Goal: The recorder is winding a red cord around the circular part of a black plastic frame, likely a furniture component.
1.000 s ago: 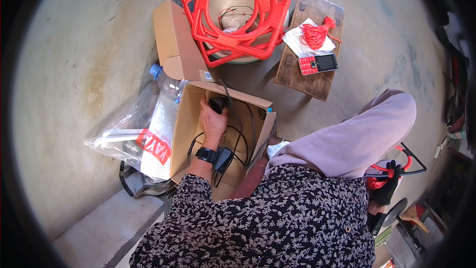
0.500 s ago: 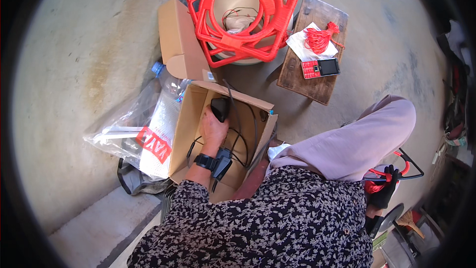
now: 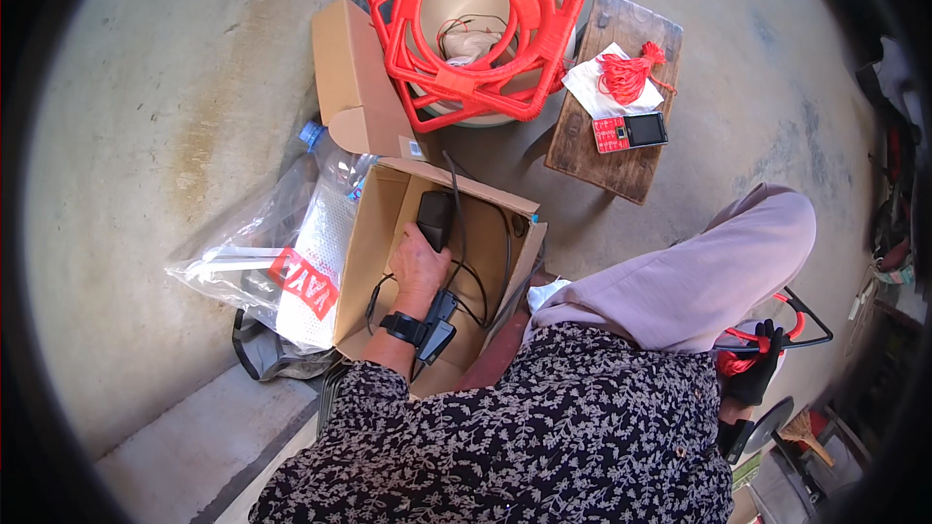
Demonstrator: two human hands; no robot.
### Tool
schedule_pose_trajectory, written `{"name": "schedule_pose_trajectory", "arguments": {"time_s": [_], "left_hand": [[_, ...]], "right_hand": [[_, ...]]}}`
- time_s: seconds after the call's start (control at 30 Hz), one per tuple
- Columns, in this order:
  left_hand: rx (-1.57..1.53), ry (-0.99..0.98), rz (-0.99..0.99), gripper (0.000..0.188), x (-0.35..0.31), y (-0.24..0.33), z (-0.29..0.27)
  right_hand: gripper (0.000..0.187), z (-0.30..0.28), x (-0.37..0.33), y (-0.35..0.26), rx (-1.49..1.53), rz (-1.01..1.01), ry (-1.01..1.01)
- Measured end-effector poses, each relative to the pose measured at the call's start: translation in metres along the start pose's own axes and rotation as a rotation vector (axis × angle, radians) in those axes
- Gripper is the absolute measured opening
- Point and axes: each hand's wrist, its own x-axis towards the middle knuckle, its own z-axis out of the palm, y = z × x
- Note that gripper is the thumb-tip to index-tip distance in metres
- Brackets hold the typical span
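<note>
My left hand reaches into an open cardboard box and grips a black oblong device, fingers closed round its near end. Black cables loop beside it inside the box. A black device on a strap sits at my left wrist. At the far right my right hand, in a black glove, holds a black frame partly wound with red cord. My lower leg and sleeve hide part of that frame.
Red-wrapped frames lie across a pale round tub. A wooden stool bears a red cord bundle and a red-and-black phone. Left of the box lie a clear plastic bag and a bottle. Another carton stands behind.
In the box, my left hand and the black device have shifted slightly, the device now standing straighter and showing more of its broad side. My right hand stays about where it was.
</note>
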Motion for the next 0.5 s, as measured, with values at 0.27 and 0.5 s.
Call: {"name": "schedule_pose_trajectory", "arguments": {"time_s": [0.27,0.5], "left_hand": [[0.014,0.012,0.046,0.050,-0.0010,0.0025,0.0006],[0.015,0.018,0.059,0.051,-0.0010,0.0033,-0.0013]], "right_hand": [[0.059,0.0002,0.0031,0.0035,-0.014,-0.011,0.059],[0.059,-0.0051,0.0040,0.0020,-0.027,0.029,-0.002]]}}
